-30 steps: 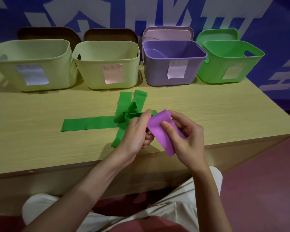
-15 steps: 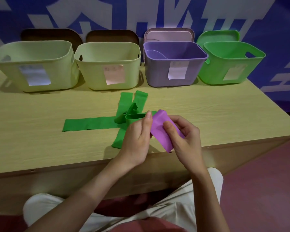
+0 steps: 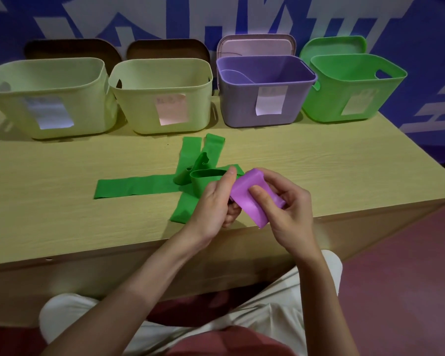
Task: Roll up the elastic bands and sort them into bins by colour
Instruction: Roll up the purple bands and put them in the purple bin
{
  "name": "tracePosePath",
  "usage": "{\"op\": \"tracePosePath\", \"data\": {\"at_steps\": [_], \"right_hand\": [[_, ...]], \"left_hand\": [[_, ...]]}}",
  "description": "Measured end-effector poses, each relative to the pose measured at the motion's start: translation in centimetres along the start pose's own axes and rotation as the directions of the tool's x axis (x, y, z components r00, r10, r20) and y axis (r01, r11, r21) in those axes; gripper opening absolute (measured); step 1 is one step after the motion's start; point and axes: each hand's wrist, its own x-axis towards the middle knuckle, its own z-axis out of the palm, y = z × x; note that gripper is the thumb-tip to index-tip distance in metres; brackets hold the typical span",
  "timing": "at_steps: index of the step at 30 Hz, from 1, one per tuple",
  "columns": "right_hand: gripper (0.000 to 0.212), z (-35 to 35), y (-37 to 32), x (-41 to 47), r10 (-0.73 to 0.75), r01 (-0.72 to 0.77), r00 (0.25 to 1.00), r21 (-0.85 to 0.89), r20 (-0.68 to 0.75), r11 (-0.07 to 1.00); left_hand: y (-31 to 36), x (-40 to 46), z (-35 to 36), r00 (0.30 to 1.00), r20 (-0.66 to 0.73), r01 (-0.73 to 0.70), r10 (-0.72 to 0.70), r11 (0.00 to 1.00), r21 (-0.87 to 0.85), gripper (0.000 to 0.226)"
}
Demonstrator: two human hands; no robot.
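Purple band (image 3: pixel 252 199) gripped by left hand (image 3: pixel 213 201) and right hand (image 3: pixel 288 214).

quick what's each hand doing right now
Left hand: fingers curled on the purple band.
Right hand: thumb and fingers pinch the same band.

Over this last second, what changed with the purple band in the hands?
The loose tail of the purple band got shorter as both hands rolled it up: the left hand and right hand kept hold of it, close together above the table edge. The green bands on the table and the four bins did not move.
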Motion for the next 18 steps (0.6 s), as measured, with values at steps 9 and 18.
{"op": "tracePosePath", "data": {"at_steps": [9, 18], "right_hand": [[0.012, 0.1, 0.2, 0.5, -0.027, 0.021, 0.994, -0.056, -0.103, 0.998], [0.031, 0.1, -0.2, 0.5, 0.031, -0.025, 0.998, 0.096, -0.059, 0.995]], "left_hand": [[-1.2, 0.4, 0.3, 0.983, -0.048, -0.166, 0.177, 0.97, 0.177, 0.054], [-1.1, 0.9, 0.3, 0.974, -0.118, -0.184, 0.196, 0.977, 0.106, 0.047]]}}
